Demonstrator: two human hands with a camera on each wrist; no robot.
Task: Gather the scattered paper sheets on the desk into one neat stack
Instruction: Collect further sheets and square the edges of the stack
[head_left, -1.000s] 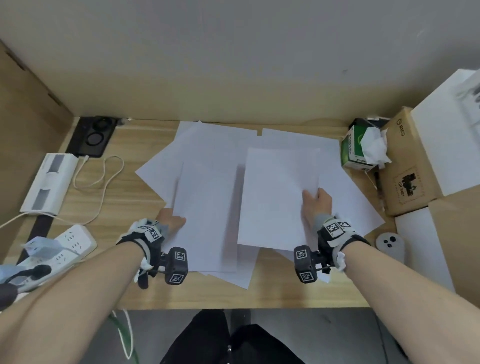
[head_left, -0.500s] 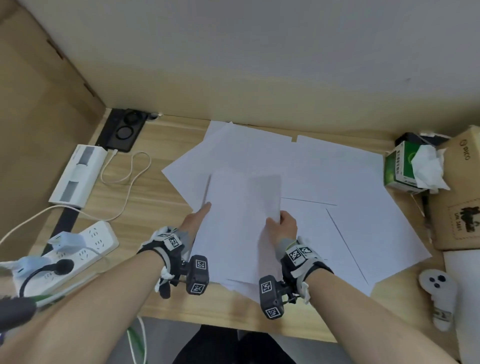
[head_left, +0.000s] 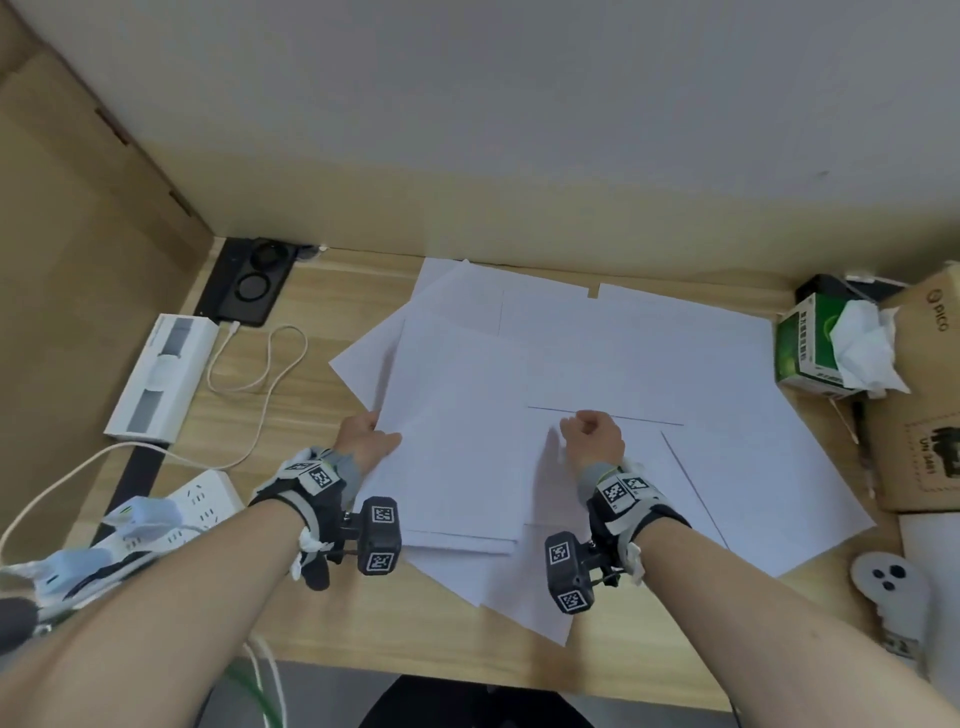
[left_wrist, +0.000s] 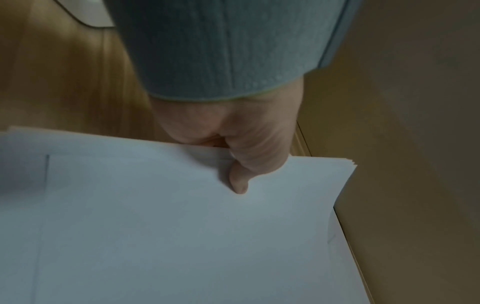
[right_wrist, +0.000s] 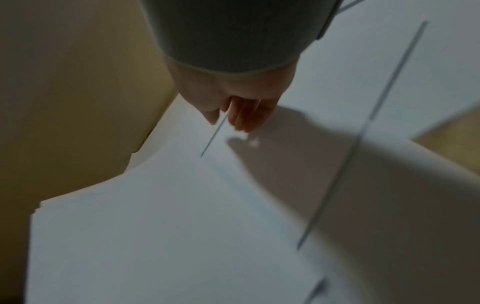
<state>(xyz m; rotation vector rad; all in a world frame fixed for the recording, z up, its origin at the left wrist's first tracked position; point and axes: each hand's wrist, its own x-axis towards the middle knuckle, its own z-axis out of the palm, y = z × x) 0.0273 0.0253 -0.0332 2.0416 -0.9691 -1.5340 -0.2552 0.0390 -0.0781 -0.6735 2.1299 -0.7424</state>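
Part-built stack (head_left: 457, 447): pinched by your left hand (head_left: 366, 439). Right hand (head_left: 595, 441): loosely curled, empty. Loose sheets (head_left: 727, 415) remain across bench (head_left: 311, 415).

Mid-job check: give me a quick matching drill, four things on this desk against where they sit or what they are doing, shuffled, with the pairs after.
Things:
1. left hand
2. right hand
3. tissue box
4. power strip

States or places:
A. green, at the desk's right edge beside a cardboard box
B. thumb on top of the gathered stack, pinching its left edge
C. white, at the desk's left edge
D. over the loose sheets, fingers curled

Pairs: 1-B, 2-D, 3-A, 4-C
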